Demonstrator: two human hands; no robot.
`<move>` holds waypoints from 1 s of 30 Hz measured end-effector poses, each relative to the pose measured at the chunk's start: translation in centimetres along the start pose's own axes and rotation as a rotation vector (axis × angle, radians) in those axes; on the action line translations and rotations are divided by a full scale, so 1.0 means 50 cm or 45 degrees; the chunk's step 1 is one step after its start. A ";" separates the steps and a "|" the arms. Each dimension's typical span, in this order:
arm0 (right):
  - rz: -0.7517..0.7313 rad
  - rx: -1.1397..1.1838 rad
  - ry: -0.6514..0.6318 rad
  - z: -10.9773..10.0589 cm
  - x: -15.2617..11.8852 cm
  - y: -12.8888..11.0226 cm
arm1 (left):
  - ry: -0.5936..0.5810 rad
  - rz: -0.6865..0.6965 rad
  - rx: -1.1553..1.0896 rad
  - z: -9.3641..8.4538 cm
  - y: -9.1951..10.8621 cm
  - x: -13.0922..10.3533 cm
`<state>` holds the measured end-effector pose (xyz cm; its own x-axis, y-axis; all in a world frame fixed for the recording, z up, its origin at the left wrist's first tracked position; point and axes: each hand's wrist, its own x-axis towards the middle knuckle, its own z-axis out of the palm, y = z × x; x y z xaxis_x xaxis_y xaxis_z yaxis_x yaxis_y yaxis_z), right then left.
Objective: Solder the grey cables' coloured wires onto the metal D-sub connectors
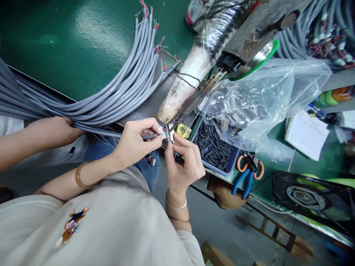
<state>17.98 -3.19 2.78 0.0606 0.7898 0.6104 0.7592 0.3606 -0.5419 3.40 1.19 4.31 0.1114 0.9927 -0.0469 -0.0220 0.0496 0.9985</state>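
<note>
My left hand pinches the end of a grey cable just behind its stripped coloured wires. My right hand holds a small metal connector against those wire ends, fingers closed around it. Both hands meet at the tip of a soldering iron that slopes down from the upper right, beside its taped, worn holder. A bundle of several grey cables arcs across the green bench from the left.
Another person's hand rests on the cable bundle at left. A blue tray of black sleeves, a clear bag of metal connectors, orange-and-blue pliers and a small fan lie to the right.
</note>
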 end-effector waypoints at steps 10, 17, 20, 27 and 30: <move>-0.036 0.000 0.021 0.003 0.016 -0.003 | 0.050 -0.003 0.073 -0.002 0.014 0.004; -0.035 0.013 0.006 -0.001 0.018 -0.004 | 0.041 -0.027 0.038 -0.003 0.024 0.008; -0.045 0.006 0.014 -0.001 0.021 -0.006 | 0.038 -0.038 0.029 -0.004 0.025 0.008; -0.068 -0.015 -0.006 -0.004 0.023 -0.004 | 0.037 -0.059 0.027 -0.004 0.025 0.008; -0.076 -0.037 -0.032 -0.007 0.022 -0.002 | 0.009 -0.063 0.016 -0.004 0.024 0.008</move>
<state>18.21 -2.53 3.73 -0.0011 0.7795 0.6264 0.7796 0.3930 -0.4877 3.23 1.69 5.48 0.1052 0.9898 -0.0964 -0.0044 0.0974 0.9952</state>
